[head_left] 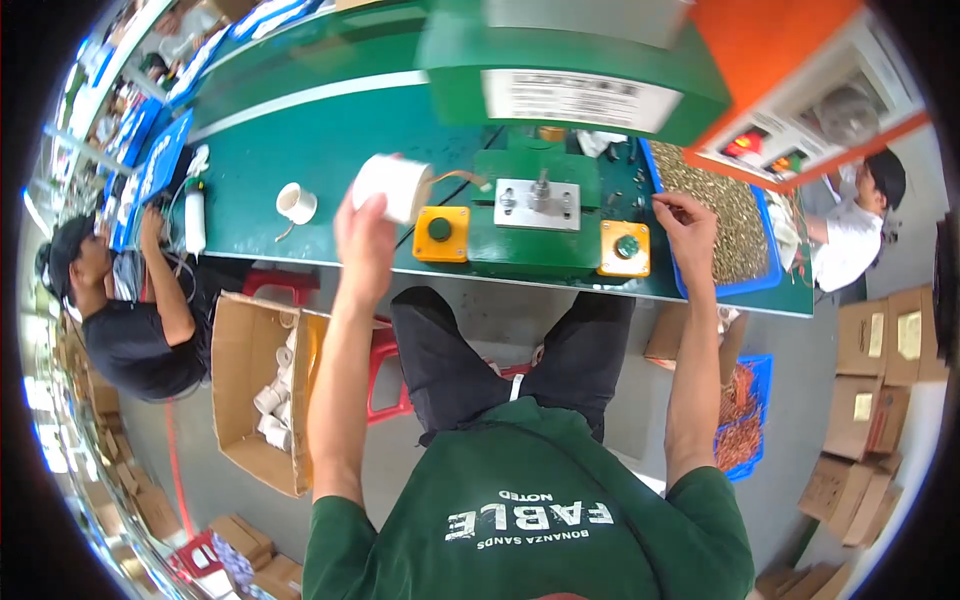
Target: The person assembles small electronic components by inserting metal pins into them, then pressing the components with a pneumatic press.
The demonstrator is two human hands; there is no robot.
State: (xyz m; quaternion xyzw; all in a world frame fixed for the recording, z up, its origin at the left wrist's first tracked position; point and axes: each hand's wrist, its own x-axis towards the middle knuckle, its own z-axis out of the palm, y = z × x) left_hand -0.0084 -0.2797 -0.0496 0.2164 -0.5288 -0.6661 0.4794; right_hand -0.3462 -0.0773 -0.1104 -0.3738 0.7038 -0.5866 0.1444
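Observation:
My left hand (366, 240) is wrapped round a white cylindrical housing (394, 188), held above the bench and slightly blurred. A short brownish wire lead with a pale connector (484, 186) trails from its right side towards the press fixture (537, 204). Beside the blue tray (722, 288) of small brass-coloured parts (715, 215), my right hand (690, 235) has its thumb and fingertips pinched together. Whatever is between those fingertips is too small to make out. The fixture, a metal plate with an upright pin on a green base, sits between my hands.
Yellow button boxes (441, 234) flank the fixture. The green press head (575, 75) overhangs it, with an orange control box (800, 90) at right. Another white housing (296, 204) stands on the bench. A carton (255, 390) of white housings is at lower left. Co-workers (130, 320) sit either side.

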